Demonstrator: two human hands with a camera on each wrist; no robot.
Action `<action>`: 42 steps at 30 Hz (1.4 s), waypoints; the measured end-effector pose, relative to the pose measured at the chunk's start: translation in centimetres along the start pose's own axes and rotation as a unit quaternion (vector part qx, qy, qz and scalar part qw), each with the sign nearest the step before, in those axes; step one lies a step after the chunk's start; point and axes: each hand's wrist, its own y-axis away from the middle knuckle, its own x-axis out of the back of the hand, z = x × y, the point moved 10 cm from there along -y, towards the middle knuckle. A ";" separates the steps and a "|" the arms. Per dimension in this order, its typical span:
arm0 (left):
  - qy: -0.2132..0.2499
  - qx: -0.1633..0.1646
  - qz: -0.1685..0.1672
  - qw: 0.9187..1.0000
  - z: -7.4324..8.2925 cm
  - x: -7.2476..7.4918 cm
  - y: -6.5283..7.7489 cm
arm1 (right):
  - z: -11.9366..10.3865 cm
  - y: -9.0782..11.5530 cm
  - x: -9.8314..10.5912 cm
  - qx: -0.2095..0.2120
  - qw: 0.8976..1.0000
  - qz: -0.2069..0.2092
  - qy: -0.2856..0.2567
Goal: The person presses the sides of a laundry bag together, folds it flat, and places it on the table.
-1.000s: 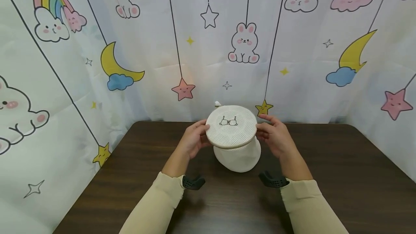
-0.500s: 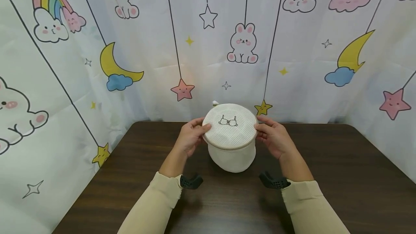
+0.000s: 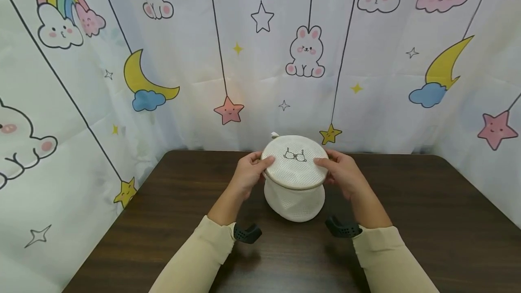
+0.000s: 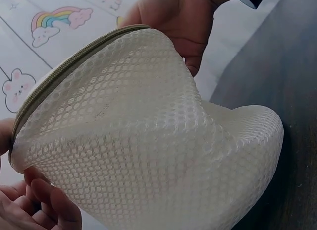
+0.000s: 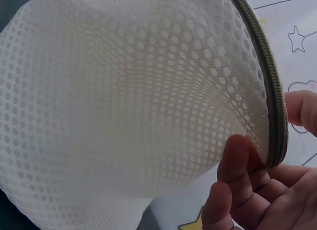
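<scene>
While the white mesh bag (image 3: 295,203) is being held over the far middle of the tabletop (image 3: 195,184), the left hand (image 3: 249,173) is pinching its round top (image 3: 295,172) at left, the right hand (image 3: 346,173) at right; a cartoon-printed curtain (image 3: 264,67) is hanging beyond.

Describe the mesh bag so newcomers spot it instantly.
Find the dark table, then the left hand and right hand above it. They grip the pale mesh bag. Unlike the cartoon-print curtain behind, it has a bra drawing on its round top.
</scene>
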 end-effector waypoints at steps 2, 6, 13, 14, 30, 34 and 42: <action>-0.006 0.006 0.000 1.000 -0.1 -0.1 0.0 | -0.1 0.1 0.1 0.003 1.000 -0.001 0.010; -0.018 0.031 -0.010 0.999 -0.8 -0.2 0.1 | 0.2 0.0 0.3 -0.005 0.999 -0.013 0.038; -0.076 0.051 -0.071 0.993 -2.1 -1.3 0.1 | 1.3 -0.5 0.4 -0.020 0.989 -0.035 0.143; -0.077 0.051 -0.074 0.993 -2.3 -1.5 0.1 | 1.3 -0.5 0.4 -0.016 0.988 -0.037 0.147; -0.096 0.074 -0.064 0.991 -3.2 -1.1 0.1 | 2.3 -0.6 -0.5 -0.014 0.983 -0.073 0.171; -0.113 0.090 -0.081 0.986 -4.0 -1.3 0.0 | 3.3 -0.6 -0.8 -0.034 0.977 -0.089 0.189; -0.148 0.110 -0.130 0.974 -5.2 -2.0 0.4 | 4.5 -0.3 -0.9 -0.052 0.969 -0.113 0.215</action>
